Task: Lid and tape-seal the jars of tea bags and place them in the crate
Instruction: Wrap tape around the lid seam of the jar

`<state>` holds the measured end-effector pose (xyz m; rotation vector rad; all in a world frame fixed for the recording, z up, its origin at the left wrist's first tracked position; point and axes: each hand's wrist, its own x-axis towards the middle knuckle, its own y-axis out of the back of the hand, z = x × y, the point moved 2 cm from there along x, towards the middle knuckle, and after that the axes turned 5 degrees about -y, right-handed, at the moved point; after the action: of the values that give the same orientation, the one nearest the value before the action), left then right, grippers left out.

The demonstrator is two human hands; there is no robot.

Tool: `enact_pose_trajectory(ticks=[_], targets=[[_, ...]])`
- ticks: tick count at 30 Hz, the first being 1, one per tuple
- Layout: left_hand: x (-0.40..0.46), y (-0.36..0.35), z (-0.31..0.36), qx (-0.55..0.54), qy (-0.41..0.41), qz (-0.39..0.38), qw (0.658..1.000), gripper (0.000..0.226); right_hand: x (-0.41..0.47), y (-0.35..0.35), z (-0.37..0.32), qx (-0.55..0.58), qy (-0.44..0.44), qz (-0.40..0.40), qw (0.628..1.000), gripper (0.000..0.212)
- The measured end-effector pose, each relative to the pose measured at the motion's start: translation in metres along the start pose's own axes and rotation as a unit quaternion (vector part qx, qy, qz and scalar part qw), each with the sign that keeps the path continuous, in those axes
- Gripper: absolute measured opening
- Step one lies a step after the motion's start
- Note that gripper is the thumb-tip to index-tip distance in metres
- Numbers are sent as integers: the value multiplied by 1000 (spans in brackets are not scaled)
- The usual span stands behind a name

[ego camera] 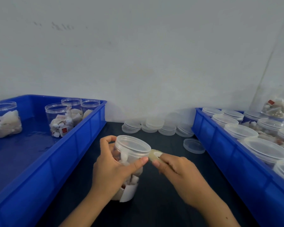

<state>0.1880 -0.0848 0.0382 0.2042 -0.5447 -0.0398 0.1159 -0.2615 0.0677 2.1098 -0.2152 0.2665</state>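
Head view: the left hand (111, 163) curls its fingers round a clear jar of tea bags (128, 167) standing on the dark table (167, 194), thumb pressed flat just under the rim of its lid (134, 145). The right hand (175, 171) pinches a small roll of tape (154, 155) between thumb and fingers, the roll touching the lid's edge just beyond the left thumb tip. Left of the left fingers sits a blue crate (82, 145) with open jars (61, 120); right of the right fingers, another blue crate (220, 145) of lidded jars (239, 131), with loose lids (154, 126) beyond both hands.

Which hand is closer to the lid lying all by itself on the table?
The right hand. It sits just below and left of the lone lid; the left hand is farther left, holding the jar.
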Motion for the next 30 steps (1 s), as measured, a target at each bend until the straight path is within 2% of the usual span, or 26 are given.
enact_pose_trajectory(ticks=[3,8,13,18,22,25,30], targets=[[3,3,-2,-27,20,-11,999,87,0,7,3,-35,7,-3,999,58],[4,-1,1,-101,35,-59,993,86,5,10,3,-67,9,14,998,66],[3,-1,1,-123,51,-96,986,87,6,4,2,-95,-3,15,995,51],[2,-1,2,-148,55,-112,981,84,6,-2,0,-126,-6,64,990,51],[0,0,4,-124,26,-115,985,70,4,-10,-1,-122,-22,80,989,59],[-2,1,4,-97,1,-105,990,57,1,-14,-4,-101,-34,95,990,57],[-2,0,5,-10,-3,-70,998,75,-3,-23,-16,-69,-17,113,991,43]])
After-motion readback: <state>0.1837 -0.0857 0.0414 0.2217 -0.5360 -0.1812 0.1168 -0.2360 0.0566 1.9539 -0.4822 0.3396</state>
